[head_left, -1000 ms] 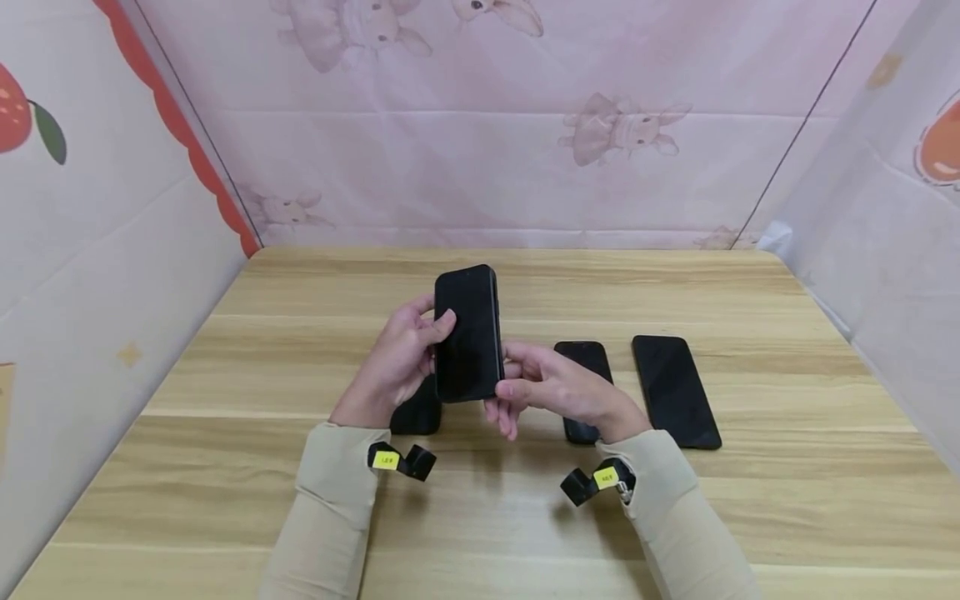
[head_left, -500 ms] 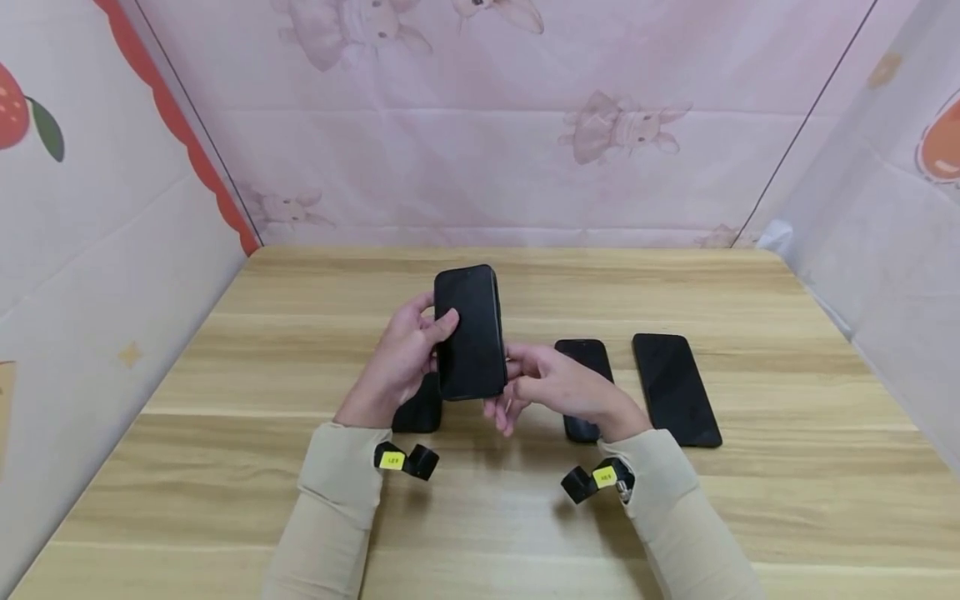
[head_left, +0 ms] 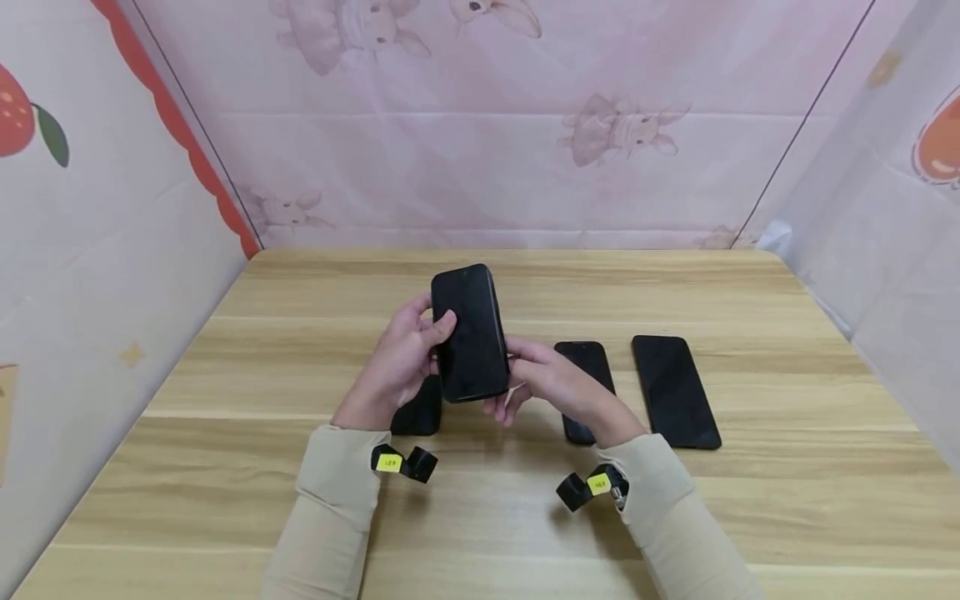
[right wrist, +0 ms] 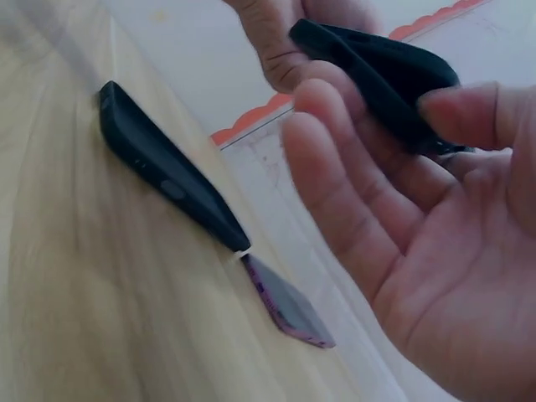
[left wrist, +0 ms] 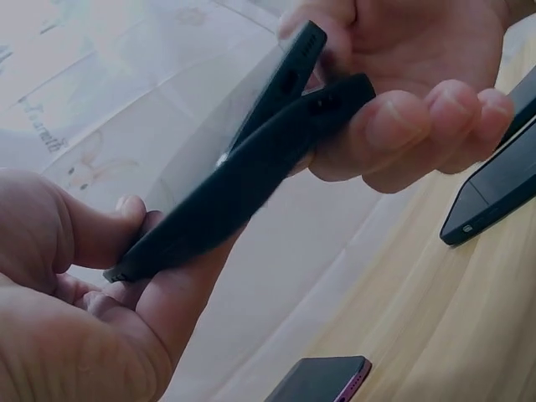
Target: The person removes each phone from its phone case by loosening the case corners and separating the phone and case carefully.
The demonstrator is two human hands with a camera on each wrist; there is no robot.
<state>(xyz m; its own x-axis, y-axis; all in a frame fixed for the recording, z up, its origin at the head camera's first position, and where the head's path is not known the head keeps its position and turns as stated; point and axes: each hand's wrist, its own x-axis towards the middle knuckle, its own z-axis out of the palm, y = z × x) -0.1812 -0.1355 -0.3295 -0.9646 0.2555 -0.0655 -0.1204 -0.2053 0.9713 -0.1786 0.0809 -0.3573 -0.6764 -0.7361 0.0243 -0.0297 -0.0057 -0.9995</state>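
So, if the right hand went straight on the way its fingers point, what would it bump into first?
Most likely the phone held up in the left hand. The right hand is right at its lower end, though exact contact is hard to tell.

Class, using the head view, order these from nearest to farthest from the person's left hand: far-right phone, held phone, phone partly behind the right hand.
From the left hand:
1. Held phone: touching its fingers.
2. Phone partly behind the right hand: right of centre.
3. Far-right phone: beyond that one, further right.
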